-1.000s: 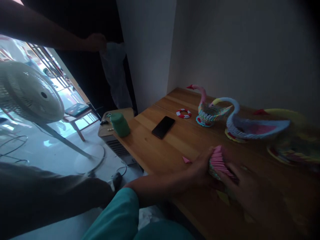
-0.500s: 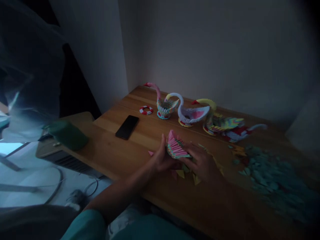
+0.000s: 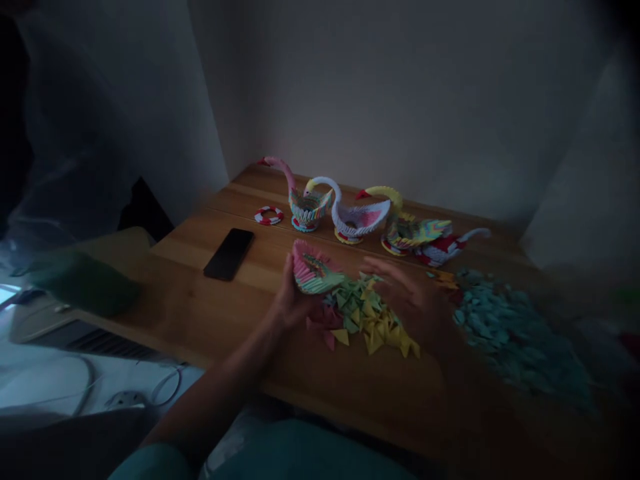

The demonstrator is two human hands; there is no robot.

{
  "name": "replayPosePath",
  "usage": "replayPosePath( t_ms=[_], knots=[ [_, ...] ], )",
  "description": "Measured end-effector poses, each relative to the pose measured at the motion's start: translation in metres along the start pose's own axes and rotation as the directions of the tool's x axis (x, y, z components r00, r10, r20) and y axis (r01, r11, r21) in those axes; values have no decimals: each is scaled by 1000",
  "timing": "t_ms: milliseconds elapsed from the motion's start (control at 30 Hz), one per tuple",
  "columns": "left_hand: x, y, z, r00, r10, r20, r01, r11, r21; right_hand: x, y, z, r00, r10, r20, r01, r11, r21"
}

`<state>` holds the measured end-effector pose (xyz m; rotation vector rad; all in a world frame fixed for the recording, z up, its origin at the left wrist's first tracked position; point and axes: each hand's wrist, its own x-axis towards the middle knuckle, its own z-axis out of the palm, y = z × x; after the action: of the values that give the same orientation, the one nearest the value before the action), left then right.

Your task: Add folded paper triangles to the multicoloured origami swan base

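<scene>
My left hand (image 3: 290, 299) grips a small folded-paper swan body (image 3: 315, 275), pink and pale green, made of many interlocked paper triangles. To its right my right hand (image 3: 405, 290) hangs apart from it above the table, fingers stretched out and somewhat blurred, with nothing visible in them. Between and below the hands lie loose folded-paper pieces: green ones (image 3: 351, 300), yellow ones (image 3: 385, 332) and dark pink ones (image 3: 323, 325).
Finished paper swans stand along the back: pink-necked (image 3: 309, 208), white (image 3: 357, 220) and yellow-necked (image 3: 415, 230), beside a red-and-white one (image 3: 443, 251). A paper ring (image 3: 269, 215) and a phone (image 3: 229, 254) lie left. A teal heap of pieces (image 3: 510, 333) covers the right.
My right hand has let go of the paper swan body and moved right, its fingers spreading. The left hand keeps hold of the body, now tilted differently. The view has shifted right.
</scene>
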<state>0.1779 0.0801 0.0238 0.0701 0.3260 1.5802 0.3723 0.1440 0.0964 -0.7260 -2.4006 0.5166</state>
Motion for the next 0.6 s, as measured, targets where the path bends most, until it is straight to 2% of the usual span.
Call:
replayPosePath(
  t_ms=[67,167,233,367,600],
  knots=[
    [1,6,1,998,45,-37,-45,999,-6,-6,6,-11,996,83,-26,-83,996,-21],
    [0,9,2,988,74,-138,-73,997,15,-18,20,-10,994,110,-1,-109,988,-113],
    [-1,10,2,980,87,-179,-81,996,43,-26,29,-1,996,85,28,-80,984,-157],
    [-2,9,3,978,97,-187,-83,993,80,-34,38,14,998,4,65,8,981,-193],
    [0,12,-5,977,106,-185,-89,991,97,-25,38,37,983,-16,181,73,948,-310]
  ],
)
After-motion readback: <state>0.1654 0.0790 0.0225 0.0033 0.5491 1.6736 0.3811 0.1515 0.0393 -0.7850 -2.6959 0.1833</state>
